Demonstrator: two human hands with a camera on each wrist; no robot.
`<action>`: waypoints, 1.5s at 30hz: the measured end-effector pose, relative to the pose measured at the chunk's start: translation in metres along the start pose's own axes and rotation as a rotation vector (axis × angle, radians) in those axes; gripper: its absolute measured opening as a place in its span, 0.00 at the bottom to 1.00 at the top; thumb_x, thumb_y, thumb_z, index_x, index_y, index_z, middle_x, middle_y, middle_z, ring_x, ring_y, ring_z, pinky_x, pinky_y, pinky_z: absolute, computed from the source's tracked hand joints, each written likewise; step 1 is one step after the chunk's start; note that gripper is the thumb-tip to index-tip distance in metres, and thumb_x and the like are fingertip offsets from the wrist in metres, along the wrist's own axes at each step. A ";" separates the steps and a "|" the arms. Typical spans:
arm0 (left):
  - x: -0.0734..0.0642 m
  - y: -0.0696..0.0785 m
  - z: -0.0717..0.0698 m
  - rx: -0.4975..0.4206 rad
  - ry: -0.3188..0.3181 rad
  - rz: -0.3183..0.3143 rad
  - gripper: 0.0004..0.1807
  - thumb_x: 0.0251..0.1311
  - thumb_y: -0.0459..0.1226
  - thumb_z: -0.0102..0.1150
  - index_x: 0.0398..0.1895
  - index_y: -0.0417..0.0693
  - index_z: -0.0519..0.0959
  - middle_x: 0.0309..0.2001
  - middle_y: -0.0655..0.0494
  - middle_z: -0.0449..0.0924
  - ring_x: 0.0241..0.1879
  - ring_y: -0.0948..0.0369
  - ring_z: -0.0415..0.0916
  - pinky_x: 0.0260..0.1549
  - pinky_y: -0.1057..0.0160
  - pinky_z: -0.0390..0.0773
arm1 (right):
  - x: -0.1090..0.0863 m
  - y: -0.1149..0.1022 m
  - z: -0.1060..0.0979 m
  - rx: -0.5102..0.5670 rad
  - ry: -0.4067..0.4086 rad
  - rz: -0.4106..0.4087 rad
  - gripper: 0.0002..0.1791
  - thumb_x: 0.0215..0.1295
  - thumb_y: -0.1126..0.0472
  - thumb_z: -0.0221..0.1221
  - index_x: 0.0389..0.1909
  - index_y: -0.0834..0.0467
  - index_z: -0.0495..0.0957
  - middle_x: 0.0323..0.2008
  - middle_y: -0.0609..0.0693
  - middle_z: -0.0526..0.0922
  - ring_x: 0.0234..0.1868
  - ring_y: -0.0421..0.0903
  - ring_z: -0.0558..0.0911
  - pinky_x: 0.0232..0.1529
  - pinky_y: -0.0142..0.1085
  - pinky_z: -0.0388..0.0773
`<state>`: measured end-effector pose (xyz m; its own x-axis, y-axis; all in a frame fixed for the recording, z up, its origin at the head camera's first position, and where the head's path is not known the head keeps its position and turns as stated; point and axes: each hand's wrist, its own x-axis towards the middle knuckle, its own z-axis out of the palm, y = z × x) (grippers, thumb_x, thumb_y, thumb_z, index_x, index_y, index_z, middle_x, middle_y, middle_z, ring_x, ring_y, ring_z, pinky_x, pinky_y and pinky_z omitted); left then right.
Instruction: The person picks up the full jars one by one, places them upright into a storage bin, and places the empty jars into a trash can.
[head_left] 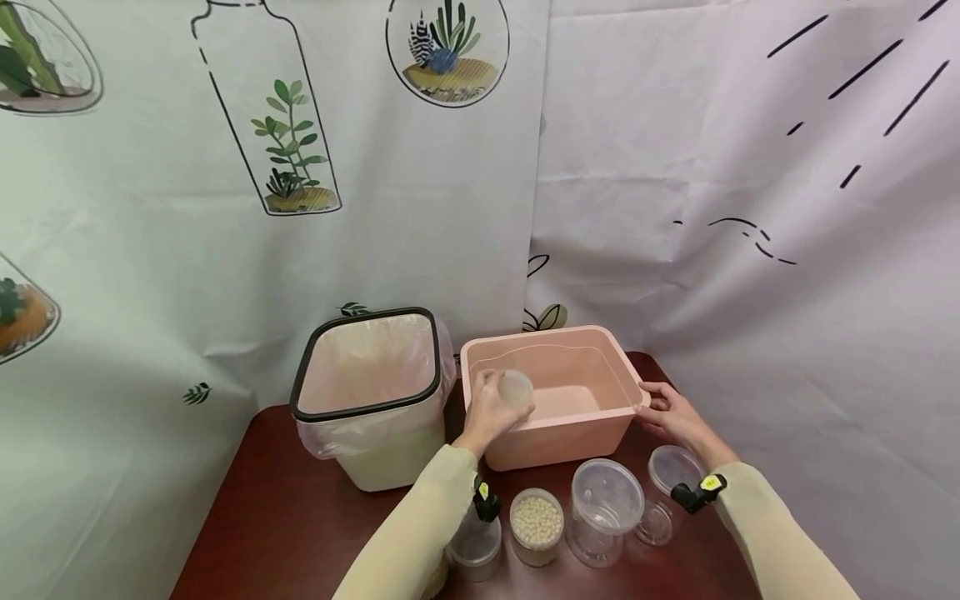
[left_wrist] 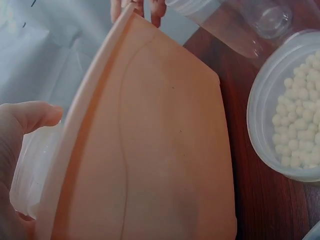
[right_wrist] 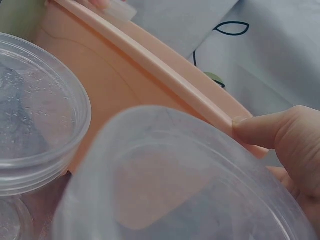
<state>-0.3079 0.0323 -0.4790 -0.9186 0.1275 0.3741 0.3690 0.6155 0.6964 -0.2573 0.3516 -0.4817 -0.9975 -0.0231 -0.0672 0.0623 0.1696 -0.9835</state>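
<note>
A small translucent plastic cup is held in my left hand, over the near left part of a pink plastic bin. In the left wrist view the thumb and fingers curl around the cup just beyond the bin's rim. My right hand grips the bin's right rim near its front corner. The right wrist view shows that thumb pressing on the rim, with the other fingers below. In front of the bin stands a clear jar of pale round beads.
A cream trash can with a black rim and plastic liner stands left of the bin. Along the front are a tall clear jar, a lidded container and clear containers under my right wrist. A patterned cloth hangs behind the dark red table.
</note>
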 end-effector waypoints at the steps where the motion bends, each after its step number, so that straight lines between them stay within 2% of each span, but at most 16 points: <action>1: 0.000 0.000 0.001 0.006 -0.010 -0.007 0.42 0.36 0.48 0.74 0.57 0.39 0.71 0.54 0.44 0.64 0.48 0.50 0.71 0.44 0.53 0.74 | 0.000 0.000 0.000 0.001 0.003 0.002 0.34 0.62 0.67 0.58 0.65 0.68 0.53 0.46 0.63 0.75 0.38 0.39 0.79 0.43 0.40 0.77; 6: 0.000 -0.001 0.001 0.062 -0.069 -0.043 0.43 0.34 0.49 0.73 0.56 0.37 0.72 0.53 0.43 0.66 0.46 0.49 0.72 0.41 0.53 0.75 | 0.001 0.001 0.002 -0.018 0.003 0.017 0.34 0.62 0.66 0.58 0.65 0.66 0.53 0.49 0.66 0.73 0.39 0.41 0.79 0.42 0.38 0.77; 10: 0.002 -0.001 -0.003 0.147 -0.160 -0.077 0.42 0.34 0.51 0.72 0.56 0.40 0.73 0.52 0.42 0.66 0.43 0.49 0.73 0.36 0.52 0.76 | 0.003 0.000 0.002 -0.046 0.012 0.028 0.35 0.62 0.63 0.59 0.66 0.65 0.54 0.51 0.69 0.72 0.41 0.44 0.79 0.46 0.44 0.76; 13: 0.005 0.000 -0.006 0.209 -0.211 -0.072 0.40 0.34 0.51 0.73 0.53 0.40 0.74 0.49 0.41 0.69 0.42 0.48 0.73 0.35 0.50 0.75 | 0.003 -0.001 0.003 -0.062 0.016 0.023 0.35 0.62 0.62 0.60 0.66 0.65 0.54 0.53 0.70 0.71 0.43 0.47 0.79 0.46 0.45 0.76; 19: 0.009 -0.001 -0.008 0.300 -0.267 -0.071 0.38 0.34 0.50 0.73 0.50 0.39 0.76 0.45 0.40 0.72 0.42 0.47 0.73 0.35 0.48 0.75 | 0.003 -0.002 0.005 -0.061 0.013 0.020 0.34 0.62 0.64 0.59 0.66 0.66 0.54 0.51 0.69 0.72 0.43 0.47 0.79 0.45 0.43 0.77; 27: 0.012 0.000 -0.009 0.337 -0.329 -0.061 0.29 0.36 0.47 0.71 0.44 0.41 0.79 0.39 0.47 0.77 0.37 0.51 0.75 0.32 0.52 0.75 | 0.002 0.000 0.006 -0.064 0.031 0.032 0.35 0.62 0.63 0.59 0.66 0.65 0.55 0.51 0.69 0.72 0.43 0.47 0.79 0.46 0.45 0.76; 32: 0.015 0.002 -0.008 0.326 -0.360 -0.075 0.29 0.38 0.46 0.70 0.46 0.42 0.79 0.43 0.47 0.77 0.41 0.51 0.75 0.34 0.53 0.75 | 0.002 0.000 0.005 -0.047 0.034 0.032 0.35 0.61 0.63 0.60 0.66 0.65 0.54 0.51 0.68 0.72 0.44 0.49 0.79 0.45 0.44 0.76; 35: 0.014 0.002 -0.007 0.300 -0.360 -0.061 0.29 0.38 0.44 0.71 0.47 0.41 0.79 0.45 0.45 0.75 0.42 0.51 0.74 0.34 0.53 0.75 | 0.003 0.001 0.004 -0.034 0.037 0.031 0.35 0.61 0.64 0.60 0.66 0.65 0.55 0.50 0.68 0.73 0.44 0.49 0.79 0.45 0.45 0.76; 45: 0.011 0.000 -0.009 0.117 -0.278 0.023 0.29 0.43 0.43 0.71 0.48 0.39 0.76 0.54 0.42 0.70 0.53 0.48 0.68 0.46 0.51 0.72 | 0.000 -0.005 0.001 -0.018 0.019 0.016 0.34 0.63 0.66 0.58 0.66 0.68 0.52 0.49 0.68 0.73 0.40 0.46 0.80 0.39 0.36 0.78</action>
<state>-0.3165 0.0267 -0.4697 -0.9196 0.3409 0.1955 0.3863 0.6933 0.6084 -0.2572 0.3498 -0.4773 -0.9968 -0.0017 -0.0799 0.0782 0.1871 -0.9792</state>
